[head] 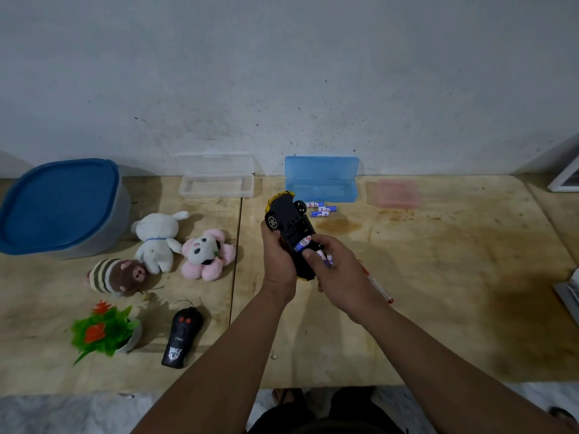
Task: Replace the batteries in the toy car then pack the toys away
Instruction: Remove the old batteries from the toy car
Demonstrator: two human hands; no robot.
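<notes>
The yellow toy car (289,225) is turned underside up above the table, and my left hand (277,261) grips it from the left. One battery (303,243) lies in the car's compartment. My right hand (336,266) presses its thumb at that compartment and holds other batteries (326,260) in its fingers. Three loose batteries (322,209) lie on the table just beyond the car. The black remote control (181,338) lies at the front left.
A grey tub with a blue lid (59,205) stands far left. Plush toys lie beside it: white rabbit (158,239), pink one (208,255), striped brown one (116,275). A fake plant (103,332), clear box (216,181), blue box (321,180), pink lid (398,192) and red pen (380,289) are around.
</notes>
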